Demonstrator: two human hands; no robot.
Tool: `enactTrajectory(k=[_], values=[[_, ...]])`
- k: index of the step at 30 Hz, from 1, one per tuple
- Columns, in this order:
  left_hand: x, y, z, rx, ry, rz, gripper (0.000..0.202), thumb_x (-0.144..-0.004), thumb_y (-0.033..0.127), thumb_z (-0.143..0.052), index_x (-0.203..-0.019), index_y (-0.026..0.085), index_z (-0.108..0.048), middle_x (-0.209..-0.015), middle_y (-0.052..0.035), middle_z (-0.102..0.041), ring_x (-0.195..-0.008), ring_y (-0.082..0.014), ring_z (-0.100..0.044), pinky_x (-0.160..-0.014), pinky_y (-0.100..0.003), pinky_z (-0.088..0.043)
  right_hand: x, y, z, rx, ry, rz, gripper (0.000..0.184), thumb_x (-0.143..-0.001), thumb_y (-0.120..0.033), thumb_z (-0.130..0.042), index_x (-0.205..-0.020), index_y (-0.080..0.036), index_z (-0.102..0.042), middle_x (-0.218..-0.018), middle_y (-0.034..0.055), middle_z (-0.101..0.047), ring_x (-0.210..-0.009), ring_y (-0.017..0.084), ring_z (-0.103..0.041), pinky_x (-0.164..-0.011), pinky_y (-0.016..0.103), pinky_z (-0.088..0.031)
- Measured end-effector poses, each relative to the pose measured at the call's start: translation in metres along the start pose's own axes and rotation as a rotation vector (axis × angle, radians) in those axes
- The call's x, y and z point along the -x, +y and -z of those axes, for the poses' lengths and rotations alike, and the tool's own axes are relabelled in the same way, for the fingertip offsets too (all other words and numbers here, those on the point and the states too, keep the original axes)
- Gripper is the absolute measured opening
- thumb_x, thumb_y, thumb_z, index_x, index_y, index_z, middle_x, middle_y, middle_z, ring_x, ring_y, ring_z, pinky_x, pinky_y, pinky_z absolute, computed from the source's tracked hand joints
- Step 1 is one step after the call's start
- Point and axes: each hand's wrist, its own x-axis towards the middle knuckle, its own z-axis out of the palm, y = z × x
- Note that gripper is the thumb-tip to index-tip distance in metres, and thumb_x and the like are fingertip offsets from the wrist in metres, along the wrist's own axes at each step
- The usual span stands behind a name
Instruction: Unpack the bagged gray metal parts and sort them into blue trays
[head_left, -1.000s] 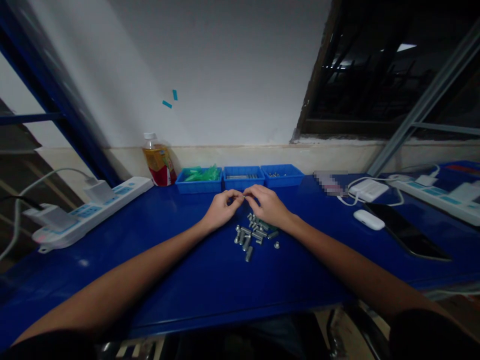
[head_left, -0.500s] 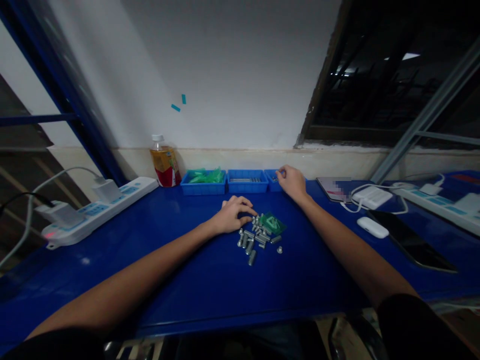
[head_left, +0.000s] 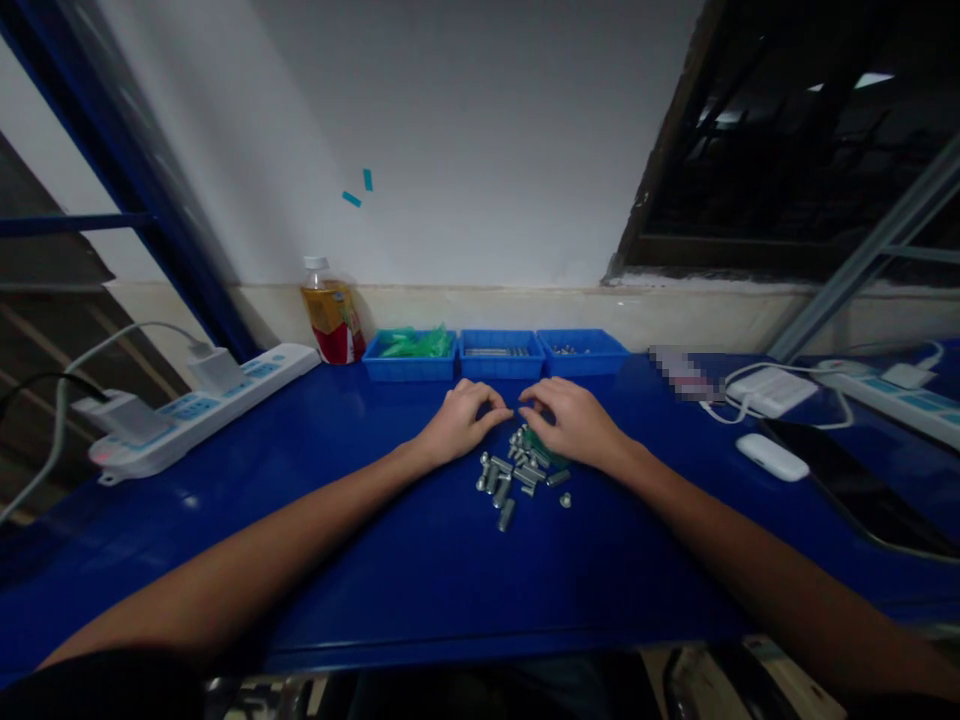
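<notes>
Just behind a small pile of metal parts [head_left: 501,486], my left hand [head_left: 459,424] and my right hand [head_left: 574,422] face each other, fingertips a little apart. Thumb and fingers of the left are pinched together; whatever they may hold is too small to tell. My right hand is also curled into a pinch, its contents hidden. The pile has several silvery cylinders and small screw-like pieces. Partly under my right hand lies a green plastic bag [head_left: 556,459]. A single small screw-like piece [head_left: 565,500] rests apart, to the right of the pile.
Along the wall stand three blue bins: one with green bags [head_left: 416,345], one with metal rods [head_left: 496,352], one with small metal pieces [head_left: 566,350]. A drink bottle [head_left: 332,315] and a power strip [head_left: 202,410] are left; a white case [head_left: 772,457] and a phone [head_left: 862,490] are right.
My right hand has come back from the right bin to the pile, close to my left hand. My left hand stays beside the pile, its fingers drawn closer together. The view has shifted slightly.
</notes>
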Motion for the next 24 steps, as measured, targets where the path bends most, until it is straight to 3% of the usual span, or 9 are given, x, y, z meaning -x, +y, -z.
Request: enactTrajectory(k=[4,11,17,21,24], values=[[0.000,-0.001,0.001,0.051,0.061,-0.033,0.024,-0.091,0.035,-0.047,-0.082,0.016,-0.059,-0.083,-0.0029,-0.063,-0.081,-0.0175,-0.051,-0.078,-0.030,-0.040,0.003,-0.019,-0.009,-0.039,0.014,0.045,0.011,-0.083,-0.019,-0.056,-0.093,-0.016,-0.056,-0.082,0.0059,-0.060,-0.078,0.019,-0.054,-0.071,0.029,-0.040],[-0.001,0.002,0.002,0.070,0.012,-0.054,0.034,-0.095,0.033,-0.035,-0.080,0.016,-0.060,-0.082,-0.0031,-0.065,-0.079,-0.0172,-0.054,-0.078,-0.031,-0.041,0.002,-0.011,-0.013,-0.108,0.089,0.031,0.011,-0.090,-0.023,-0.048,-0.088,-0.017,-0.057,-0.080,0.0048,-0.061,-0.076,0.017,-0.055,-0.071,0.027,-0.040],[0.003,0.005,0.001,0.081,0.032,-0.052,0.030,-0.092,0.032,-0.044,-0.115,0.016,-0.054,-0.091,-0.0050,-0.065,-0.086,-0.0182,-0.058,-0.077,-0.031,-0.045,0.003,-0.005,-0.014,-0.039,0.108,-0.113,0.026,-0.094,-0.025,-0.039,-0.076,-0.018,-0.056,-0.074,0.0042,-0.062,-0.074,0.017,-0.058,-0.070,0.026,-0.039],[0.005,0.009,0.002,0.038,0.004,-0.153,0.029,-0.093,0.032,-0.044,-0.115,0.017,-0.055,-0.100,-0.0069,-0.064,-0.094,-0.0192,-0.057,-0.087,-0.035,-0.044,0.000,0.004,-0.010,0.060,0.134,-0.151,0.029,-0.094,-0.029,-0.039,-0.072,-0.019,-0.055,-0.071,0.0048,-0.062,-0.072,0.018,-0.057,-0.068,0.027,-0.037],[0.005,0.011,0.002,0.034,-0.074,-0.220,0.030,-0.093,0.033,-0.044,-0.116,0.018,-0.055,-0.114,-0.0079,-0.062,-0.107,-0.0203,-0.054,-0.095,-0.038,-0.041,-0.008,0.027,-0.002,0.103,0.200,-0.187,0.022,-0.091,-0.030,-0.044,-0.079,-0.018,-0.058,-0.077,0.0057,-0.064,-0.075,0.019,-0.057,-0.071,0.027,-0.038]])
